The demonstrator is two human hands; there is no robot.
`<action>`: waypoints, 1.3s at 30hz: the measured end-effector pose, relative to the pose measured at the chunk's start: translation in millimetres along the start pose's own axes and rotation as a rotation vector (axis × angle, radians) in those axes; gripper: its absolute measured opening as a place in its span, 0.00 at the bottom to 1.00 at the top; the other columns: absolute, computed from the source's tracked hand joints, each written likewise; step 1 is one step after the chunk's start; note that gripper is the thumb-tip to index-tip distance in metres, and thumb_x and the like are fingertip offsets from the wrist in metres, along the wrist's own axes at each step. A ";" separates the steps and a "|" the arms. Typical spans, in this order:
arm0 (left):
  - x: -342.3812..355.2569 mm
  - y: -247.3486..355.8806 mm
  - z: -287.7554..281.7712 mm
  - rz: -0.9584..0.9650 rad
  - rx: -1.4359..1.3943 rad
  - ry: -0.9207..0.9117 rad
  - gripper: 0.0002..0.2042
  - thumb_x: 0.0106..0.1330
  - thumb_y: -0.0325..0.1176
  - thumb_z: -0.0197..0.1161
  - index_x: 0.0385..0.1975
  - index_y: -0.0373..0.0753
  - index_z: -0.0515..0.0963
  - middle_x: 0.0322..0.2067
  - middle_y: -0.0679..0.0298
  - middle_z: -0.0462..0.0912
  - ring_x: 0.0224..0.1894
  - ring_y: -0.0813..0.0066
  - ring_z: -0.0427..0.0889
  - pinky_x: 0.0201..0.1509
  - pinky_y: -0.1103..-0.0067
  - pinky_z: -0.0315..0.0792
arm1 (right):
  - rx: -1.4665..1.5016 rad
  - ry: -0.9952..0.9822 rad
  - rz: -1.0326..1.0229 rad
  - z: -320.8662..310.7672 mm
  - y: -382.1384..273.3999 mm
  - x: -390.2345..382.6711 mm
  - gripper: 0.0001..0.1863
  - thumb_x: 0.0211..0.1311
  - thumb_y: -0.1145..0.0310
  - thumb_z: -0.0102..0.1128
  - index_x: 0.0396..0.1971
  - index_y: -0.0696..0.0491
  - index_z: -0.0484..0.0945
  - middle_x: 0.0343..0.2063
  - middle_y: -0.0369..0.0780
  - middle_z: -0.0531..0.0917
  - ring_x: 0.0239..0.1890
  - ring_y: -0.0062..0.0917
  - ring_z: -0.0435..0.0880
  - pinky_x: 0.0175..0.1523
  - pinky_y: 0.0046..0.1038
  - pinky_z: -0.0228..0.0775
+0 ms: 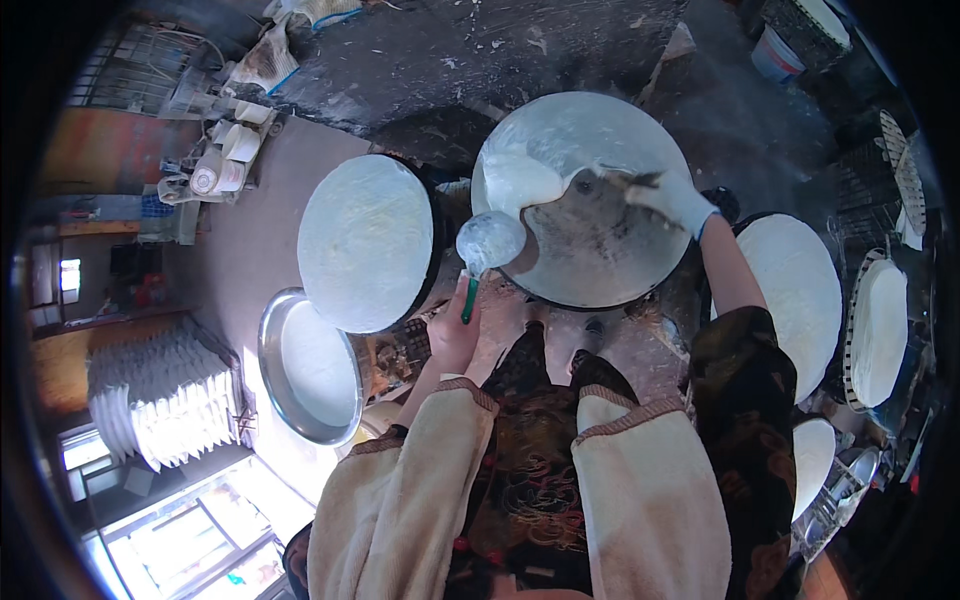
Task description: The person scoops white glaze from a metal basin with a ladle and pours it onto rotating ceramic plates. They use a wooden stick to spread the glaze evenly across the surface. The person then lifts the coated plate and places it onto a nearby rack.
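My bare left hand [455, 332] is wrapped round the green handle of a ladle [491, 240]. The ladle's round bowl, coated in white batter, hangs by the near left rim of a large round griddle [610, 277]. White batter [520, 172] lies across the left and far parts of the griddle, with a thick pool at the left. Toward the middle and near side, the dark surface shows. Above the griddle's right side is my right hand [680, 203] in a white glove, its fingers closed on a thin, dark-edged tool [637, 182] whose kind is partly hidden and blurred.
Left of the griddle sits another round griddle [365, 243] covered in a white sheet. Nearer stands a metal basin [320, 365] of white liquid. To my right is a third covered griddle [790, 290], with a round white-topped stand [880, 330] beyond. White containers [240, 142] stand far left.
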State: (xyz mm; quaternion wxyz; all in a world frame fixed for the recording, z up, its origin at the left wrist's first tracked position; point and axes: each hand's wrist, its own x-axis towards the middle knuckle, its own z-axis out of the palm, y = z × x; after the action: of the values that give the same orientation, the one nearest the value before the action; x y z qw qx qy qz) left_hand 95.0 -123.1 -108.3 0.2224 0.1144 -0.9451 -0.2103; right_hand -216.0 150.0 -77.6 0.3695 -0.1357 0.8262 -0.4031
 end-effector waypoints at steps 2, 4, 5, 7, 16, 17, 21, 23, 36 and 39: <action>-8.1 5.0 -3.0 -0.110 0.027 -0.107 0.25 0.54 0.25 0.65 0.55 0.40 0.74 0.24 0.54 0.80 0.23 0.57 0.81 0.26 0.69 0.75 | -0.090 -0.159 0.041 18.1 5.2 -15.0 0.20 0.53 0.51 0.66 0.29 0.56 0.83 0.13 0.34 0.75 0.11 0.17 0.71 0.16 0.23 0.62; -13.7 7.9 -2.9 -0.094 0.024 -0.098 0.24 0.54 0.26 0.65 0.54 0.41 0.75 0.25 0.55 0.81 0.23 0.57 0.81 0.26 0.69 0.75 | 0.060 -0.348 0.116 20.0 13.2 -25.1 0.19 0.52 0.52 0.68 0.33 0.54 0.84 0.14 0.33 0.75 0.14 0.15 0.71 0.17 0.21 0.62; -14.8 8.2 -2.2 -0.028 0.023 -0.058 0.23 0.54 0.27 0.65 0.53 0.43 0.76 0.25 0.56 0.80 0.21 0.58 0.80 0.26 0.67 0.75 | 0.026 -0.280 0.055 13.6 16.2 -24.7 0.19 0.52 0.53 0.68 0.36 0.53 0.84 0.14 0.32 0.76 0.14 0.15 0.71 0.18 0.20 0.62; -20.7 11.0 -5.0 -0.021 0.021 -0.105 0.24 0.54 0.26 0.65 0.54 0.43 0.75 0.26 0.54 0.80 0.24 0.58 0.81 0.26 0.70 0.74 | 0.016 -0.269 -0.047 -5.3 18.9 -14.3 0.21 0.51 0.57 0.69 0.43 0.52 0.83 0.16 0.30 0.77 0.14 0.14 0.71 0.18 0.19 0.62; -8.0 47.4 -24.6 0.100 -0.208 -0.224 0.22 0.54 0.26 0.67 0.52 0.40 0.76 0.28 0.54 0.82 0.26 0.63 0.84 0.28 0.75 0.75 | -0.058 -0.374 0.046 -21.1 -5.8 15.2 0.16 0.56 0.62 0.65 0.39 0.57 0.83 0.17 0.32 0.76 0.12 0.12 0.66 0.16 0.19 0.54; -0.4 50.3 -26.8 0.060 -0.265 -0.166 0.23 0.55 0.26 0.67 0.53 0.38 0.75 0.28 0.55 0.83 0.26 0.68 0.83 0.29 0.77 0.75 | -0.072 -0.416 0.011 -26.9 -4.8 7.2 0.16 0.56 0.61 0.65 0.39 0.57 0.83 0.17 0.31 0.75 0.12 0.12 0.66 0.16 0.19 0.54; 35.6 49.5 -41.6 -0.140 -0.503 0.086 0.23 0.60 0.26 0.64 0.57 0.36 0.72 0.28 0.65 0.82 0.24 0.86 0.76 0.27 0.88 0.71 | 0.060 -0.474 0.021 -51.6 -5.2 7.5 0.19 0.55 0.61 0.66 0.44 0.57 0.81 0.14 0.31 0.73 0.11 0.13 0.64 0.15 0.19 0.52; 43.8 49.0 -58.0 -0.732 -0.835 0.153 0.25 0.65 0.27 0.59 0.62 0.40 0.65 0.17 0.70 0.73 0.14 0.85 0.68 0.14 0.87 0.62 | -0.048 -0.223 0.077 -56.1 -7.0 23.2 0.12 0.54 0.62 0.66 0.32 0.56 0.81 0.11 0.30 0.70 0.09 0.13 0.63 0.14 0.19 0.51; 6.1 -7.6 -139.8 -0.932 -1.461 0.599 0.05 0.70 0.37 0.51 0.35 0.44 0.68 0.16 0.72 0.64 0.16 0.85 0.64 0.16 0.87 0.60 | -0.139 -0.389 -0.017 -87.4 -8.5 35.7 0.13 0.50 0.66 0.65 0.34 0.58 0.84 0.13 0.32 0.74 0.12 0.14 0.66 0.17 0.21 0.54; -10.1 -11.6 -146.1 -0.851 -1.759 0.518 0.09 0.72 0.36 0.47 0.43 0.40 0.71 0.16 0.72 0.61 0.16 0.85 0.63 0.16 0.87 0.60 | -0.195 -0.527 -0.069 -66.5 -10.9 50.5 0.11 0.54 0.62 0.65 0.27 0.56 0.81 0.13 0.33 0.72 0.10 0.14 0.63 0.15 0.20 0.49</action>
State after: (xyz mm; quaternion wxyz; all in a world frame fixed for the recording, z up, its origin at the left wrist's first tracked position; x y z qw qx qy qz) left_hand 173.7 -180.9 1.5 0.3327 0.2794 -0.2580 -0.8629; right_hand -299.5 154.3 -67.8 0.5427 -0.2989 0.7314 -0.2850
